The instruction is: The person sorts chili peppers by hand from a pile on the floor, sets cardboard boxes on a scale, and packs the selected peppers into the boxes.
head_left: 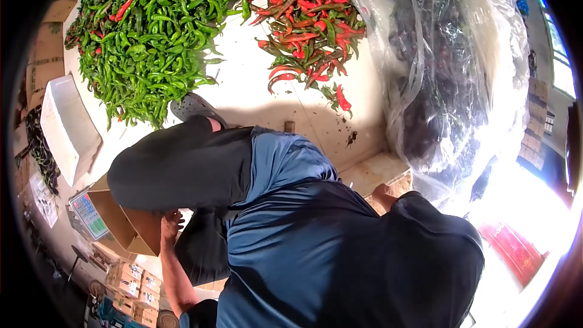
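My left hand (171,223) is low on the left, beside a brown open cardboard box (141,229). Its fingers are loosely bent and apart, with nothing visible in them; whether it touches the box is unclear. My right hand (384,197) shows only in part past my dark sleeve, next to a light brown edge (398,183). The fingers there are mostly hidden. Beyond my bent leg lies a broad heap of green chili peppers (158,30) on the pale floor. A smaller pile of red and dark chili peppers (310,21) lies to its right.
A white foam box (68,130) stands on the left, with a scale display (88,214) below it. Clear plastic sheeting (449,79) covers a dark mass on the right. Stacked cartons (138,285) are at lower left, and a red object (511,252) at lower right.
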Available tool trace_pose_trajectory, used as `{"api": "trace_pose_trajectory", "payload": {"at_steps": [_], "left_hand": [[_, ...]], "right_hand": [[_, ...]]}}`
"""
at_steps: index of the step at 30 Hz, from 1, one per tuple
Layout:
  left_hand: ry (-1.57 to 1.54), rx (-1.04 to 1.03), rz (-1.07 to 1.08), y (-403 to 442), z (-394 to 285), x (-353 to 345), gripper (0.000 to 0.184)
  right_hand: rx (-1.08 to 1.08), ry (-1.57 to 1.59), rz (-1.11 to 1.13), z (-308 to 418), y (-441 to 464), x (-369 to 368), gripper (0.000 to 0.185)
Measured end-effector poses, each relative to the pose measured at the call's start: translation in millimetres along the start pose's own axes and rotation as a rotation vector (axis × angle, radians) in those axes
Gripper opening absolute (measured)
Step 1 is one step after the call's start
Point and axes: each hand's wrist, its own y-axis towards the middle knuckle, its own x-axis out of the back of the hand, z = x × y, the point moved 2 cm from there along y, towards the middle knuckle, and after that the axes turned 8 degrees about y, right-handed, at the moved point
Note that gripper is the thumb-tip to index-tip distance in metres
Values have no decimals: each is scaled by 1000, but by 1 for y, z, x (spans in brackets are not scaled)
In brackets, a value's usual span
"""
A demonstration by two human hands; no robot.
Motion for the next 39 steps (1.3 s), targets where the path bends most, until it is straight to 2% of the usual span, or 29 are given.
{"api": "trace_pose_trajectory", "payload": {"at_steps": [4, 6, 7, 9, 11, 16, 18, 22, 27, 29, 30, 33, 35, 39], "left_hand": [[-53, -72, -5, 14, -6, 4, 47], [-76, -109, 15, 21, -16, 5, 47], [-81, -131, -13, 22, -22, 3, 46], [-136, -207, 10, 26, -24, 1, 54], [-124, -237, 32, 24, -27, 3, 59], [-155, -158, -41, 23, -21, 4, 55], [-176, -149, -41, 21, -8, 2, 52], [-156, -202, -17, 29, -9, -9, 45], [-138, -231, -60, 29, -5, 0, 44], [-190, -269, -67, 33, -8, 1, 42], [-217, -274, -67, 33, -10, 1, 41], [-198, -267, -70, 24, -25, 0, 39], [-158, -232, -62, 18, -21, 0, 39], [-142, -230, -62, 18, -21, -2, 41]], "right_hand": [[-281, 752, 42, 2, 5, -16, 16], [-263, 1378, 337, -24, 77, -58, 15], [-271, 1544, 308, -8, 75, -46, 13], [-228, 1640, 188, 27, 70, -22, 10], [-212, 1641, 112, 59, 49, 4, 11], [-170, 1591, -66, 114, 7, 70, 25], [-242, 1528, -31, 135, -18, 98, 27], [-133, 1566, -148, 129, -11, 86, 29], [-94, 1447, 6, 98, -8, 68, 34], [-144, 1387, 20, 72, 13, 26, 28], [-93, 1282, 14, 68, 3, 18, 27], [165, 700, -93, 85, -51, 21, 31], [98, 517, -68, 89, -73, 5, 40], [231, 416, -51, 108, -70, -6, 40]]}}
